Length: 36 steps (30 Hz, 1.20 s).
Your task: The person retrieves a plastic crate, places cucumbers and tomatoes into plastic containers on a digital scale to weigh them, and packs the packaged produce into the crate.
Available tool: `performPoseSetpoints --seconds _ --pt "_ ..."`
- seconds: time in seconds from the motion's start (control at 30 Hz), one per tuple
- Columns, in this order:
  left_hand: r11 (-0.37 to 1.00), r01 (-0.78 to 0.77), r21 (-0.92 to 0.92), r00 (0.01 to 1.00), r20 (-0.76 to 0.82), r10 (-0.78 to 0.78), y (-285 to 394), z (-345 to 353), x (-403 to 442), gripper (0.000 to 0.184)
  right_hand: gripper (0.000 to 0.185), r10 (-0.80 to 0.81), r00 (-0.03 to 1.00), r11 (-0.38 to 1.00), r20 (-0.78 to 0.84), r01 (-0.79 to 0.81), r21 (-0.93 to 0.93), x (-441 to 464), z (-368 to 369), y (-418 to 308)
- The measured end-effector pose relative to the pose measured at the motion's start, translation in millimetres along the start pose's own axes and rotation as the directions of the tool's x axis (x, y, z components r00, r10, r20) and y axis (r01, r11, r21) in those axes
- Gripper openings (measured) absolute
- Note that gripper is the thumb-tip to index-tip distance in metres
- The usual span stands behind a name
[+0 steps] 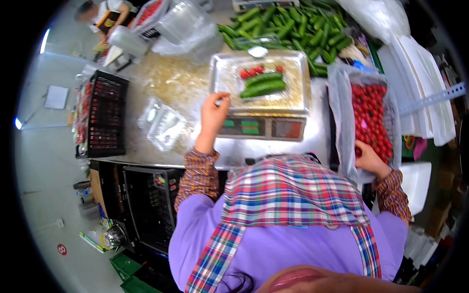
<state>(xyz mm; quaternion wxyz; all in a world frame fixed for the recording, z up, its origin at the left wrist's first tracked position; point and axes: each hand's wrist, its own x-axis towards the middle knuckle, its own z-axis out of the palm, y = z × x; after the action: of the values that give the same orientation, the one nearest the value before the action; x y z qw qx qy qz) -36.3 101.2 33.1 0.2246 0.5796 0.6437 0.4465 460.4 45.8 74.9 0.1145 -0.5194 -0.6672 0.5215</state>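
Note:
My left hand (214, 116) is at the left rim of the metal scale tray (293, 105), its fingers bent together; whatever they may hold is too small to make out. Two green cucumbers (264, 89) lie side by side on the tray, with several red cherry tomatoes (252, 72) in a row above them. Below the tray is the scale's display panel (259, 128). At the right, my right hand (372, 160) reaches into a lined crate (342, 122) full of cherry tomatoes (370, 115), its fingers curled round a tomato and partly hidden.
A cucumber pile (298, 29) lies behind the scale. Clear plastic bags (163, 128) are on the metal table left of my left hand. A black crate (108, 115) stands at the left edge, white foam lids (420, 93) at the right. Another person (115, 17) is at the far left.

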Motion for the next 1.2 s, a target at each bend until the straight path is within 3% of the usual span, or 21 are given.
performPoseSetpoints --seconds 0.03,0.07,0.1,0.17,0.23,0.3,0.4,0.5,0.63,0.7,0.73,0.77,0.8,0.9,0.93,1.0,1.1,1.2 --pt "1.000 0.003 -0.016 1.000 -0.004 -0.003 0.0 -1.9 -6.7 0.015 0.062 0.121 0.993 0.987 -0.005 -0.120 0.107 -6.4 0.7 -0.4" --pt "0.999 0.035 -0.032 0.999 -0.018 -0.035 -7.7 -2.0 -11.6 0.015 0.062 0.101 0.994 0.992 -0.037 -0.097 0.085 -8.6 1.1 -0.9" --pt "0.997 0.065 -0.049 0.997 -0.032 -0.067 -13.9 -3.4 -14.2 0.015 0.061 0.175 0.984 0.976 -0.017 -0.171 0.135 -10.0 -2.3 -8.6" --pt "0.995 0.090 -0.030 0.996 -0.020 -0.091 -10.0 -8.8 -20.9 0.015 0.056 0.131 0.988 0.982 -0.087 -0.117 0.151 -12.1 -5.4 18.2" --pt "0.989 0.131 -0.062 0.991 -0.021 -0.133 3.0 -11.7 -22.7 0.015 0.051 0.151 0.976 0.941 -0.155 -0.094 0.324 -13.3 -14.6 43.5" --pt "0.984 0.141 -0.113 0.990 -0.013 -0.143 -2.8 -11.7 -22.7 0.015 0.044 0.283 0.945 0.823 -0.167 -0.150 0.548 -13.3 -26.5 22.0" --pt "0.980 0.158 -0.124 0.987 0.030 -0.156 7.4 -16.1 -23.9 0.016 0.041 0.319 0.928 0.676 -0.191 -0.081 0.732 -8.9 -54.5 56.8" --pt "0.965 0.165 -0.205 0.986 0.052 -0.158 6.3 -16.3 -22.9 0.016 0.049 0.252 0.919 0.660 -0.302 0.065 0.748 11.0 -55.4 11.8" --pt "0.951 0.228 -0.210 0.972 0.099 -0.212 15.0 -6.8 -19.6 0.015 0.047 -0.090 0.962 0.835 -0.258 0.214 0.507 74.2 -40.7 -39.7" --pt "0.971 0.122 -0.204 0.990 0.091 -0.106 7.9 -2.0 -14.6 0.016 0.047 -0.087 0.992 0.898 -0.089 0.117 0.424 106.8 -19.8 -93.2" --pt "0.966 0.125 -0.226 0.990 0.099 -0.105 3.9 1.4 -13.1 0.016 0.047 -0.187 0.979 0.898 -0.076 0.202 0.391 127.7 -4.7 -102.5" --pt "0.960 0.128 -0.248 0.989 0.108 -0.104 0.6 3.5 -14.1 0.017 0.045 -0.137 0.989 0.925 -0.046 0.145 0.352 148.6 9.9 -113.0" --pt "0.956 0.149 -0.253 0.985 0.120 -0.122 -2.3 2.9 -15.9 0.017 0.047 -0.243 0.970 0.934 -0.026 0.241 0.264 177.4 23.8 -112.7" --pt "0.920 0.290 -0.263 0.953 0.170 -0.252 1.6 1.8 -24.8 0.016 0.042 -0.277 0.958 0.949 0.072 0.261 0.179 220.8 60.2 -143.5" --pt "0.933 0.252 -0.257 0.962 0.167 -0.214 -2.7 3.0 -28.0 0.016 0.043 -0.489 0.872 0.872 -0.005 0.489 0.010 251.3 75.7 -129.1" --pt "0.942 0.222 -0.251 0.969 0.166 -0.184 -8.9 7.1 -35.1 0.016 0.049 -0.608 0.793 0.752 -0.026 0.566 -0.337 272.7 92.2 -136.7" --pt "0.942 0.230 -0.244 0.966 0.174 -0.191 -13.2 12.0 -43.9 0.016 0.047 -0.617 0.786 0.736 0.032 0.591 -0.332 288.0 107.5 -150.2" --pt "0.946 0.214 -0.243 0.968 0.181 -0.172 -12.7 19.8 -45.6 0.017 0.044 -0.725 0.687 0.639 0.048 0.697 -0.325 299.1 109.1 -152.3"
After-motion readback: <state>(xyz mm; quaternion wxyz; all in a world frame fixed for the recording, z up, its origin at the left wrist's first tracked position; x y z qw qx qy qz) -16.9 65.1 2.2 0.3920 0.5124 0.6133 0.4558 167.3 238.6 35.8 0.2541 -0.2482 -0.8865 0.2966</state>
